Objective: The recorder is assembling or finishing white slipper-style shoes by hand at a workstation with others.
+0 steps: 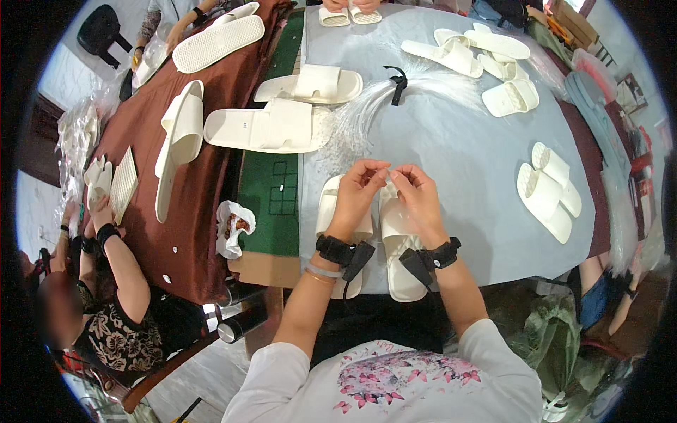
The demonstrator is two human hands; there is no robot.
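Over a pair of white slippers, my left hand and my right hand meet with thumbs and index fingers pinched close together. Whatever is between the fingertips is too fine to make out. The left slipper and the right slipper lie side by side at the table's near edge, partly covered by my hands and wrists. Just beyond my fingers spreads a bundle of thin clear plastic strands, gathered by a black tie.
Larger white slippers lie left of the strands, more slippers to the right. A brown-covered table adjoins on the left, with a crumpled white bag beside it. Other people work at the left, far and right edges.
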